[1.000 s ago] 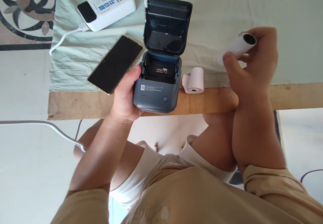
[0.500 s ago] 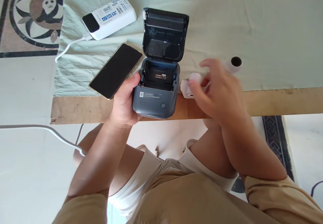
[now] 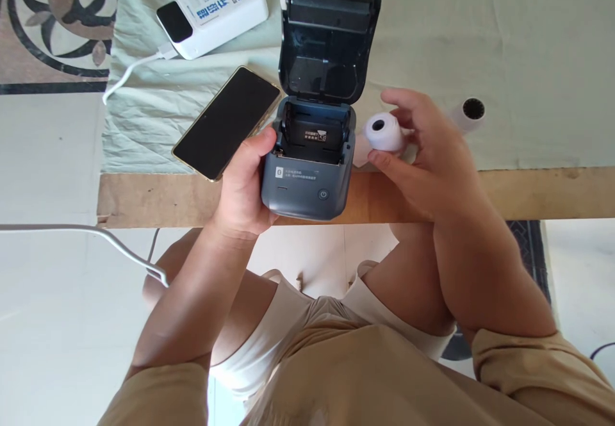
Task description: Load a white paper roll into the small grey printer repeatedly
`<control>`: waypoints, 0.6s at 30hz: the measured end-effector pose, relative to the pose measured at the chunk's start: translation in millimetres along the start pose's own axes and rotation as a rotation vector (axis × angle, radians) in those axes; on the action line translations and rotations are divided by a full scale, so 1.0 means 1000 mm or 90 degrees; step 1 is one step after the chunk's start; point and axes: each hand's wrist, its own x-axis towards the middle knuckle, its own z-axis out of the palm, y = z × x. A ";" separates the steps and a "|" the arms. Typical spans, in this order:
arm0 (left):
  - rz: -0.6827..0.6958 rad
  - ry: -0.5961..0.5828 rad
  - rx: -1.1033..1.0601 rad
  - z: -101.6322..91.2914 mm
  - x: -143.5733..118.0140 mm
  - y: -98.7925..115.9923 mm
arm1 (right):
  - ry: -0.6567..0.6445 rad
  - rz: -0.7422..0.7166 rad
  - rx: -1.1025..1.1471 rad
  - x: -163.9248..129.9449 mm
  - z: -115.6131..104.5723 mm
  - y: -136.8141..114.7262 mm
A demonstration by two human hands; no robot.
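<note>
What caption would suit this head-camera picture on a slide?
Left hand grips an open dark-blue portable printer while right hand holds a small white paper roll beside it.

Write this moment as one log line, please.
left hand: grips printer, lid open | right hand: holds paper roll beside printer | empty core: on cloth

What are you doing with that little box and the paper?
A person steadies a small grey printer with the left hand; its lid stands open and the paper bay looks empty. The right hand holds a white paper roll just beside the printer. Another roll lies on the cloth, with a phone and a power bank nearby.
</note>
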 end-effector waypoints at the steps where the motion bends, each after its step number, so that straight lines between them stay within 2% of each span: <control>1: -0.002 0.010 -0.008 0.001 -0.001 0.001 | 0.017 -0.014 -0.018 0.001 -0.001 0.000; 3: -0.021 0.023 -0.019 0.003 -0.002 0.002 | 0.063 -0.031 -0.027 0.002 -0.002 0.001; 6: -0.032 0.024 -0.021 0.004 -0.004 0.004 | 0.160 -0.063 0.031 0.005 0.000 0.003; 13: -0.016 -0.027 -0.012 0.002 -0.003 0.001 | 0.299 -0.162 0.136 0.020 0.011 0.015; 16: -0.003 -0.063 -0.003 0.001 -0.002 0.001 | 0.305 -0.172 0.132 0.022 0.019 0.018; 18: 0.021 -0.087 -0.005 0.000 -0.001 0.000 | 0.270 -0.152 0.161 0.020 0.023 0.018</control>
